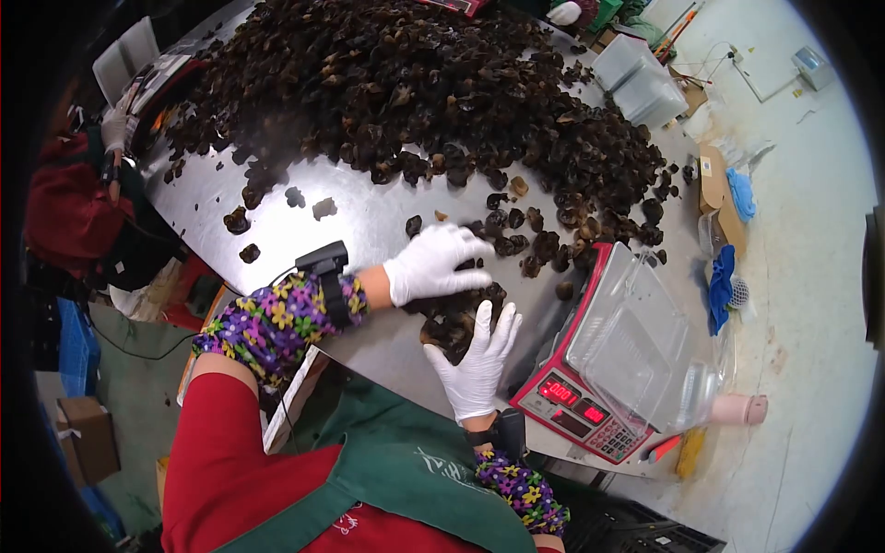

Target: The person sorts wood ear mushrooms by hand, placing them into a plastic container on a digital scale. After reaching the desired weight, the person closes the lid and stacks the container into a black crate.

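Dark brown, frilly pieces that look like wood ear mushrooms lie in a small clump (452, 330) near the table's front edge, between my two white-gloved hands. Just behind the clump, my left hand (433, 264) reaches across with its fingers stretched to the right, slightly bent; dark pieces show under its fingers. My right hand (477, 359) rests against the clump's near right side, thumb and fingers spread. To its right stands a red digital scale (576, 405) with lit red digits, carrying a clear plastic container (622, 332).
A large mushroom heap (396, 83) covers the back of the metal table (369, 207), with loose pieces in front. Clear plastic tubs (641, 83) stand at the back right. A pink cup (739, 408) is beside the scale. Another person's gloved hand (114, 129) shows at left.
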### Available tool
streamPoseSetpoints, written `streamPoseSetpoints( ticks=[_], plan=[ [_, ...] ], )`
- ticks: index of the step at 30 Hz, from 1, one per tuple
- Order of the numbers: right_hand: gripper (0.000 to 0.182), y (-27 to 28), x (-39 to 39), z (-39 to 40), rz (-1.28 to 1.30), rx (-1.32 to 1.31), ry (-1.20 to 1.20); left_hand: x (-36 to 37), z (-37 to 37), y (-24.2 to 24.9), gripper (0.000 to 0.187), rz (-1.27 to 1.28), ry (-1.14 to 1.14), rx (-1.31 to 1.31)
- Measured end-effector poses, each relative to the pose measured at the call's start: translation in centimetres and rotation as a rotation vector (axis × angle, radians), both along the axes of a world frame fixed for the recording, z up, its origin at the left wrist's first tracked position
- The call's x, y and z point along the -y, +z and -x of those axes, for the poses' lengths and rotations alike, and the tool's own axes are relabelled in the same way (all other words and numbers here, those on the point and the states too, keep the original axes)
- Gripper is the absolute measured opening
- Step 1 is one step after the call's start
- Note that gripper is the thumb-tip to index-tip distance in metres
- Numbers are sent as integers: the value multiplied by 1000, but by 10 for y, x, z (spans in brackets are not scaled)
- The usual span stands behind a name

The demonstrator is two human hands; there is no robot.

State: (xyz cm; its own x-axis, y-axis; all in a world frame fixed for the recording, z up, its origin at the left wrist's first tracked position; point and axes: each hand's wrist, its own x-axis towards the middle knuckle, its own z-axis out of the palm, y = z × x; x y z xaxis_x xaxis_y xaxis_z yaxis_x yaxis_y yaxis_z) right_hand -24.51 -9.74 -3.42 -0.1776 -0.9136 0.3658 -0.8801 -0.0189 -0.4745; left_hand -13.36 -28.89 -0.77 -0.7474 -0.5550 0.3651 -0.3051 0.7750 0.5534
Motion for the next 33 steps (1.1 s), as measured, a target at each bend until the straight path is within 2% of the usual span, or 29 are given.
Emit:
streamPoseSetpoints(
  ticks=[3, 4, 6, 8, 10, 12, 14, 16, 17, 18, 20, 24, 26, 31, 33],
  plan=[
    [112, -1, 1, 0, 24, 18, 15, -15, -4, 16, 31, -16, -71, -68],
    [111, -1, 1, 0, 31, 22, 25, -9, -6, 22, 26, -56, -34, -105],
    [110, -1, 0, 0, 23, 23, 31, 28, -7, -1, 22, 147, 174, -83],
    [109, 0, 0, 1, 21, 31, 36, 59, -10, 6, 22, 283, 503, 169],
    [108, 0, 0, 1, 23, 33, 32, 97, -16, -23, 21, 568, 595, 37],
    [108, 1, 0, 1, 25, 32, 24, 108, -22, -36, 17, 516, 549, 223],
    [108, 2, 0, 1, 11, 26, 21, 94, -24, -21, 14, 449, 456, 166],
    [107, 4, 0, 1, 16, 34, 18, 61, -27, 7, 15, 57, 408, -5],
    [107, 4, 0, 2, 11, 37, 23, 58, -30, -3, 17, -403, 347, -243],
    [107, 3, 1, 1, 6, 43, 31, 56, -36, -8, 16, -577, 247, -390],
    [106, 2, 1, 1, 17, 45, 36, 40, -45, 17, 19, -1006, 359, -419],
    [106, 1, 1, 2, 23, 45, 48, 29, -66, 8, 17, -1172, 351, -475],
    [105, 2, 1, 2, 23, 51, 46, 23, -72, 6, 13, -1335, 245, -651],
    [105, 2, 1, 2, 19, 57, 43, 16, -83, 2, 18, -1212, 301, -549],
    [105, 3, 1, 2, 18, 49, 40, 7, -82, 9, 26, -1096, 240, -518]
  ],
)
